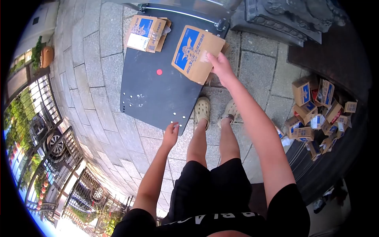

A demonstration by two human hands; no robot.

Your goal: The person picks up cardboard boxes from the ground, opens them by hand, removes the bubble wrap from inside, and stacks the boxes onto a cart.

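Observation:
My right hand grips the near right edge of a brown cardboard box with a blue printed panel, thumb on its top face and fingers hidden beneath. The box is over the right side of a dark grey flat cart platform; whether it rests there or is lifted I cannot tell. A second cardboard box, blue-printed with a white label and an opened flap at its right side, sits at the platform's far left. My left hand is at the platform's near edge, fingers loosely curled, with nothing visible in it.
A heap of several cardboard boxes lies on the right by a dark mat. A carved grey stone base stands at the far right. The cart's metal handle bar crosses its far end. Stone paving surrounds the cart.

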